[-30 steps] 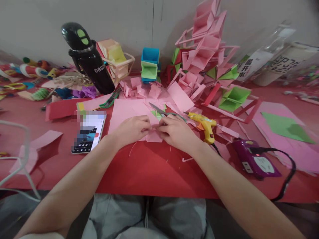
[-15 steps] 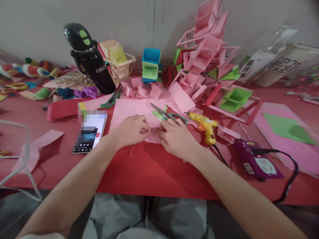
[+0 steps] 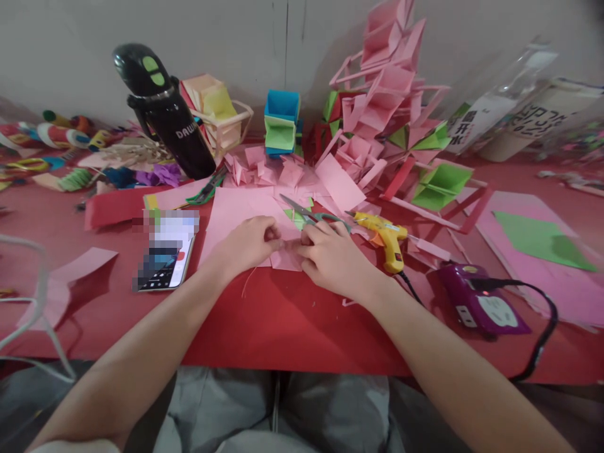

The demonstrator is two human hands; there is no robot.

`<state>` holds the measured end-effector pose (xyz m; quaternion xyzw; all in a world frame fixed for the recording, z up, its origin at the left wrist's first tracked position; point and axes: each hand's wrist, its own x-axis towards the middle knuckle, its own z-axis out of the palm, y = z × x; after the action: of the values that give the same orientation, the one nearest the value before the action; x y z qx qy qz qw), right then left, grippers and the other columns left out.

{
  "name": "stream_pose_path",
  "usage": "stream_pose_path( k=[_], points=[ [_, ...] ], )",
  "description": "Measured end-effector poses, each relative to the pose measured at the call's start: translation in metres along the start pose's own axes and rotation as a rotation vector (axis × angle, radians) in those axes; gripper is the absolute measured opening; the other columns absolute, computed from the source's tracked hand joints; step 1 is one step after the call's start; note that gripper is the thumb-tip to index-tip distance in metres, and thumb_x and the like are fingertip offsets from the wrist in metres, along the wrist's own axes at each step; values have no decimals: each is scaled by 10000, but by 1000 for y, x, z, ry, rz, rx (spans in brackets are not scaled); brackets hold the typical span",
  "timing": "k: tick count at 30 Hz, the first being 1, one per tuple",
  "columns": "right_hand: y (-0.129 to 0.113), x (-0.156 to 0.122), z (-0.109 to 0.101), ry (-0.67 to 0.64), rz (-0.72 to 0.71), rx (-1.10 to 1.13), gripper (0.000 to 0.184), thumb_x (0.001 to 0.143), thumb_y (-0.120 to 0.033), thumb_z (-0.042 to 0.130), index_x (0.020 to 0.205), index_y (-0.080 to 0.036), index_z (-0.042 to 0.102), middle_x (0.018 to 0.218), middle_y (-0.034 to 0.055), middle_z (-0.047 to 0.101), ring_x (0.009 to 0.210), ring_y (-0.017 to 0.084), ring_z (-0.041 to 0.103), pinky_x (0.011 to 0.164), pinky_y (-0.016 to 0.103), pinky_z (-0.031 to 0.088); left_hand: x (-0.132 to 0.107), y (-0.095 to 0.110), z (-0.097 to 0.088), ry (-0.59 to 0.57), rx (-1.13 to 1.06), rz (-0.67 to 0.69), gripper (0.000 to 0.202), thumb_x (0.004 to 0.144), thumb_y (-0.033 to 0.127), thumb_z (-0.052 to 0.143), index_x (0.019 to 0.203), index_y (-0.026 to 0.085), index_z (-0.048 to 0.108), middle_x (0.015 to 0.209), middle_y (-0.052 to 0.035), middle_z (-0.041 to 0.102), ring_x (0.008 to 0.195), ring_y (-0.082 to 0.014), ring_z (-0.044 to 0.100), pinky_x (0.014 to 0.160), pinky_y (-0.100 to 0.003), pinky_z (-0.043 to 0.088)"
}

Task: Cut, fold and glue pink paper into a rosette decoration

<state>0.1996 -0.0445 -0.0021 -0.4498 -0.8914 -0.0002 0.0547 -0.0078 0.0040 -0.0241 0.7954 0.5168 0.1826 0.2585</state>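
Note:
My left hand (image 3: 252, 244) is closed, thumb and forefinger pinched at the left end of a small pink paper piece (image 3: 289, 257). At the other end, the curled fingers of my right hand (image 3: 333, 257) grip the same piece. The paper lies low over a larger pink sheet (image 3: 236, 207), and its exact fold is hard to make out. Just beyond my right fingers lie scissors (image 3: 306, 211), their handles partly covered by that hand. Green paper scraps (image 3: 296, 218) sit under the blades. A yellow glue gun (image 3: 387, 238) rests to the right of my right hand.
A phone (image 3: 170, 251) lies left of my hands, with a black bottle (image 3: 172, 126) behind it. Folded pink paper shapes (image 3: 391, 94) are stacked at the back right. A purple power socket (image 3: 481, 299) with a black cable sits on the red table (image 3: 302, 327).
The whole view has shifted slightly. My left fingertips have drawn a little back from the right hand, showing more pink paper between them. Both hands stay closed over the sheet.

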Motion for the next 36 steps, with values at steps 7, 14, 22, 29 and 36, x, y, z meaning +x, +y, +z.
stream_pose_path(
  k=[7,14,22,29,36],
  points=[
    [2,8,11,150,114,180,258,970,-277,516,953,-215,765,1017,70,644,1005,241,510,838,395,303,2,-1,3,12,27,78,107,829,284,639,898,206,616,919,-32,649,836,-195,607,733,-335,459],
    [5,16,20,160,188,104,156,883,-261,615,964,-148,686,1089,107,633,1043,288,509,831,399,311,1,0,4,37,-12,137,140,802,158,556,936,191,581,994,-53,617,903,-199,608,794,-348,489],
    [2,19,17,125,210,227,56,901,-205,593,928,-160,614,993,85,687,956,255,533,761,361,275,0,2,3,2,-47,161,231,765,80,522,956,195,583,932,-29,655,846,-187,607,739,-322,467],
    [10,18,20,172,195,348,122,883,-308,669,924,-194,663,956,61,681,945,245,543,804,359,298,1,3,0,-20,46,245,120,853,146,541,848,183,655,854,-32,639,815,-184,591,748,-320,446],
    [6,16,3,265,141,611,54,856,-169,655,824,-194,619,768,-3,658,742,159,563,699,303,369,-10,22,-16,24,-38,250,104,883,138,551,887,190,641,865,-7,692,781,-156,618,696,-281,460]
  ],
)
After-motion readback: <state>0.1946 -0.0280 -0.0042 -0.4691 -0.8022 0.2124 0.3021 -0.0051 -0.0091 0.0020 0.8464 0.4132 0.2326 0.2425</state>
